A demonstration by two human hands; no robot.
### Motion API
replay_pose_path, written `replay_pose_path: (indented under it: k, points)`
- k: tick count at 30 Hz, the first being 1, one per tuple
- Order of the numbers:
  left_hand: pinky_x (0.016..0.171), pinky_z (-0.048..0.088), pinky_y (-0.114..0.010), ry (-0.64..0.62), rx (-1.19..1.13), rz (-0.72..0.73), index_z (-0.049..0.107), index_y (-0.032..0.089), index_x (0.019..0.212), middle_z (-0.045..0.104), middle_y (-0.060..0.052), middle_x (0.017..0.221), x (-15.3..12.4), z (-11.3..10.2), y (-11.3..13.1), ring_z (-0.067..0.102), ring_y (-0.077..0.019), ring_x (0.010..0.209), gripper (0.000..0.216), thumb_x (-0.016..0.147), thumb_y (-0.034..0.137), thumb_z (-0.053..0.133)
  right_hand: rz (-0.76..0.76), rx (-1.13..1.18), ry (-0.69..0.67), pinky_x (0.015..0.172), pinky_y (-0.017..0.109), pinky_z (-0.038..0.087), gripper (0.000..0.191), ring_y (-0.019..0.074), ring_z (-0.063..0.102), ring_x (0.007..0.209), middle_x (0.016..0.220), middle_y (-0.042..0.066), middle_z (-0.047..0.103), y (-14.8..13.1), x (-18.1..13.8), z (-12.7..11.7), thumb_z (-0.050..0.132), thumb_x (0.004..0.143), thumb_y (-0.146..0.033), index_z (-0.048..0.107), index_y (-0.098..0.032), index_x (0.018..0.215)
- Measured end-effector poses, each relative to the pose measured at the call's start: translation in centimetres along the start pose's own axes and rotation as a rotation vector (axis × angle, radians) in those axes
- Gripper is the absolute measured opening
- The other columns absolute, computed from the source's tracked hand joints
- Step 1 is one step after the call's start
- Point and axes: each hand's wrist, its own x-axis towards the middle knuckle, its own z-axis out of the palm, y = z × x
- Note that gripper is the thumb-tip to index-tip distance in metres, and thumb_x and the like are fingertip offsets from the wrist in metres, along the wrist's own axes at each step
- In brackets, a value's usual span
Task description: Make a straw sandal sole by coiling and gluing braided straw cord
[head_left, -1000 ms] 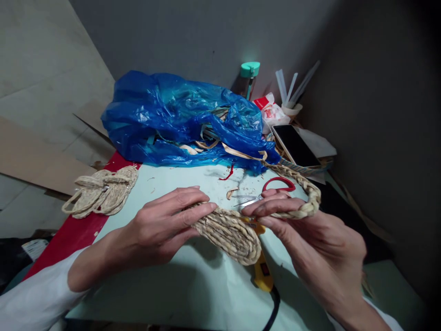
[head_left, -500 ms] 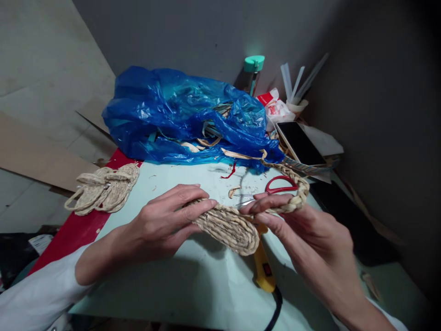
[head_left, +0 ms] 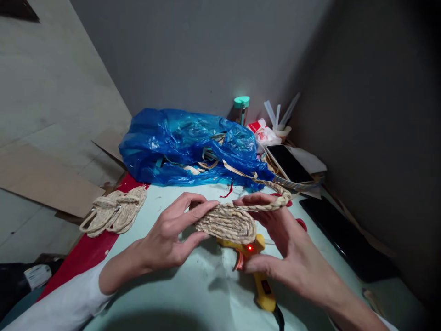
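Note:
A flat oval coil of braided straw hangs in the air above the table, with my left hand pinching its left end between thumb and fingers. From the coil's top edge a loose straw braid runs right, then back toward the blue bag. My right hand is spread at the coil's right end, thumb well apart from the fingers. The braid lies across its fingers, whose tips are partly hidden behind it. Below the coil, a yellow glue gun with an orange trigger and a lit red light lies on the table.
A blue plastic bag with straw strips fills the back of the table. Finished-looking braided soles lie on the red strip at left. A phone, a cup of glue sticks and a black flat object are at right. Red-handled scissors are partly hidden.
My right thumb has come off the braid and dropped away, opening that hand. The coil has tilted more level and moved slightly up. The view has shifted, and the glue gun's red light now shows.

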Motion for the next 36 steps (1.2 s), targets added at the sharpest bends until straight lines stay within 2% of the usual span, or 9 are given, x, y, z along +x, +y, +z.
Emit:
replay_pose_path:
  k: [1,4,9,15,22,29,33,36]
  points:
    - [0.092,0.055,-0.039,0.006,-0.021,-0.013,0.051,0.018,0.140,0.059,-0.015,0.121,0.3,0.0,0.1,0.059,-0.0241,0.111,0.054,0.087,0.013,0.062,-0.015,0.016,0.011,0.105,0.031,0.049,0.065,0.0210,0.051,0.128,0.137,0.003,0.049,0.0,0.1,0.0,0.084,0.080,-0.032,0.044,-0.031,0.132]
    - [0.091,0.055,-0.037,0.043,-0.041,-0.019,0.051,0.019,0.140,0.060,-0.013,0.122,1.2,0.2,0.7,0.060,-0.0229,0.111,0.056,0.086,0.012,0.063,-0.096,0.020,0.086,0.105,0.029,0.048,0.052,0.0193,0.053,0.124,0.134,0.006,0.051,0.0,0.5,0.2,0.076,0.087,-0.030,0.046,-0.025,0.129]
    - [0.089,0.055,-0.034,0.116,-0.014,-0.017,0.052,0.018,0.138,0.059,-0.012,0.121,2.5,0.7,1.7,0.059,-0.0216,0.108,0.057,0.083,0.009,0.065,-0.043,0.014,0.205,0.094,0.028,0.053,0.037,0.0184,0.062,0.108,0.119,0.007,0.062,-0.7,0.4,0.5,0.070,0.091,-0.035,0.054,-0.019,0.120]
    - [0.086,0.057,-0.033,0.114,-0.038,-0.014,0.053,0.022,0.139,0.060,-0.011,0.119,3.5,0.6,2.4,0.061,-0.0212,0.106,0.059,0.083,0.008,0.064,-0.118,0.126,0.216,0.089,0.022,0.057,0.027,0.0167,0.068,0.103,0.114,0.005,0.067,-1.7,-0.1,0.5,0.068,0.092,-0.026,0.058,-0.020,0.117]
    - [0.096,0.055,-0.041,0.106,-0.117,0.036,0.050,0.021,0.139,0.061,-0.013,0.126,3.8,1.0,2.5,0.060,-0.0245,0.116,0.061,0.082,0.010,0.066,-0.167,0.102,0.202,0.086,0.019,0.059,0.025,0.0153,0.069,0.099,0.113,0.004,0.068,-1.9,-0.3,0.1,0.066,0.092,-0.020,0.061,-0.021,0.117]
    - [0.095,0.056,-0.038,0.152,-0.125,0.049,0.052,0.018,0.138,0.063,-0.014,0.123,3.6,1.7,2.5,0.062,-0.0240,0.114,0.061,0.080,0.015,0.072,-0.167,0.061,0.236,0.080,0.014,0.059,0.027,0.0137,0.072,0.092,0.105,0.002,0.072,-1.8,-0.3,0.2,0.069,0.088,-0.018,0.062,-0.021,0.114]
    - [0.093,0.058,-0.038,0.184,-0.132,0.044,0.054,0.017,0.137,0.064,-0.014,0.118,3.8,1.9,2.4,0.064,-0.0250,0.110,0.062,0.079,0.024,0.077,-0.162,0.082,0.229,0.079,0.017,0.061,0.027,0.0162,0.072,0.092,0.105,0.003,0.072,-1.8,-0.2,0.2,0.071,0.087,-0.018,0.063,-0.021,0.112]
    - [0.089,0.059,-0.038,0.212,-0.135,0.044,0.056,0.019,0.135,0.065,-0.013,0.116,3.9,2.1,2.4,0.066,-0.0249,0.106,0.060,0.079,0.021,0.076,-0.154,0.061,0.241,0.077,0.017,0.061,0.026,0.0171,0.073,0.089,0.102,0.004,0.073,-1.9,-0.2,0.2,0.071,0.086,-0.019,0.063,-0.019,0.111]
